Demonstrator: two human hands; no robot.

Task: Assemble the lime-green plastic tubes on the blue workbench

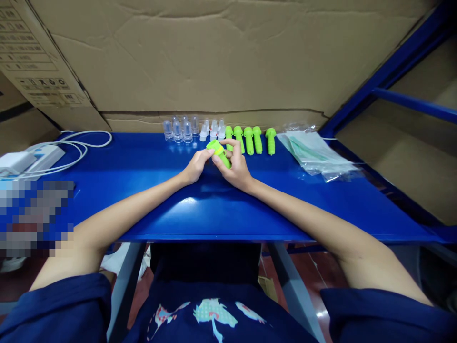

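My right hand (236,167) is wrapped round a bright green plastic part (218,151) held just above the blue table (150,190). My left hand (196,165) pinches the wide end of the same green part with its fingertips. Behind my hands lies a row of several more green parts (253,139). To their left stand several clear plastic cups (180,129) and a few small white caps (213,130).
Clear plastic bags (316,153) with pale green contents lie at the right rear. A white device with a coiled white cable (67,147) sits at the left. A cardboard wall (221,62) closes the back. A blue metal frame (392,71) rises on the right.
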